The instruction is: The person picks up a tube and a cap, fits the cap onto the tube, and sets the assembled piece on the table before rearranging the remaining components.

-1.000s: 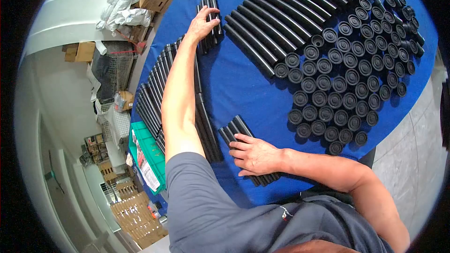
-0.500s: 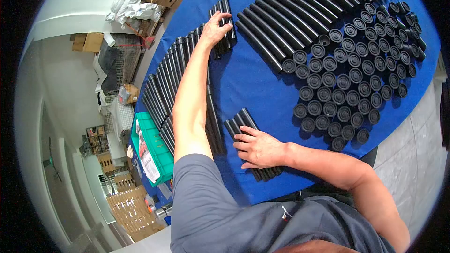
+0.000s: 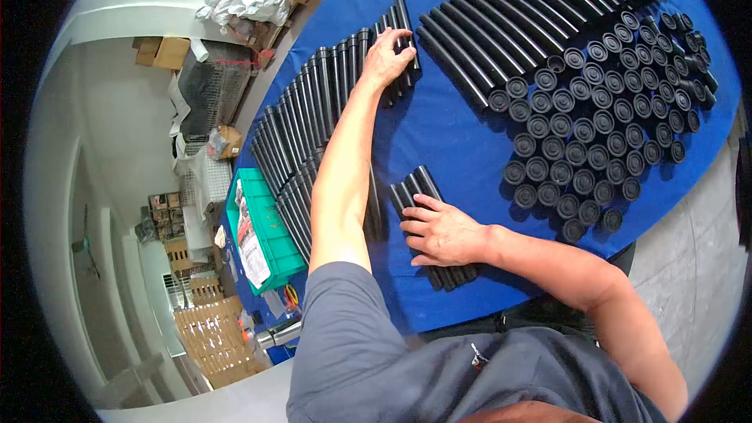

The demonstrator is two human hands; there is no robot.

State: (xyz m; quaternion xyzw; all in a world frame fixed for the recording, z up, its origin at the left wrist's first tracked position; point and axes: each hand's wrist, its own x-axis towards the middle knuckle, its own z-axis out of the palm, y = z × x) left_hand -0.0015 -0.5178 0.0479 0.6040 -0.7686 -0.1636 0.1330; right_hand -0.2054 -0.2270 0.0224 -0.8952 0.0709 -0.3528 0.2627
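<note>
"Black tubes under both hands here! One small group [image 3: 426, 182] lies close to the near edge of the blue-covered bench [image 3: 470, 145], side by side. What's the right hand [image 3: 448, 235] doing?"

"Lying across them, fingers spread and lowered onto the tubes, not clenched. How hard it presses, I can't tell."

"And the left hand [image 3: 388, 60]?"

"Way out toward the far left, over a second group [image 3: 402, 14]! Fingers arch over the tubes, thumb set apart; whether they truly grasp or simply rest, the view doesn't show."

"Good technique for round stock like this?"

"Broad, even contact, I'd say. Span the whole row, because an outer tube missed by the fingers could roll. Light pressure from above, and the ends squared up; those look staggered."

"Tight quarters for that left hand, too!"

"Right, a fan of collared tubes [image 3: 301, 113] sits just beside it toward the left edge, and long rows of tubes [image 3: 489, 39] run along the far side. A low, level wrist should avoid nudging either."

"Round-ended black pieces [image 3: 583, 129] crowd the right side."

"Well apart from the right hand, and the green bin [image 3: 283, 227] is over by the left edge. That forearm needs care: it reaches across the fan!"
</note>
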